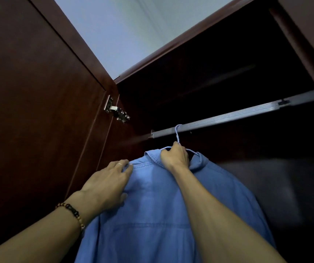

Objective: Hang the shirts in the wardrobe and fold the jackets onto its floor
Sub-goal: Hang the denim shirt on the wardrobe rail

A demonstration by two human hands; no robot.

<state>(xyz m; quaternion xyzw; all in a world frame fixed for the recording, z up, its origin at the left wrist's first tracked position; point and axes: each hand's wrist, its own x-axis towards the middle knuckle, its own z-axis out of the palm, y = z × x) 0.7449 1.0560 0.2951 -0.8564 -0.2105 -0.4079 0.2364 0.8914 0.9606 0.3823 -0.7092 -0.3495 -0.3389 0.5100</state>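
Hands [175, 156] on hanger [178, 134], shirt [152, 215]

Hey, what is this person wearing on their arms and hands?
Both forearms are bare, with no sleeves in view. The left hand has a thin, pale ring on one finger, and a bracelet of brown and dark beads circles that wrist. The right hand wears nothing visible.

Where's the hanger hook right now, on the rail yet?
In the head view, the hanger hook sits over the left end of the wardrobe rail, just above the right hand gripping the hanger.
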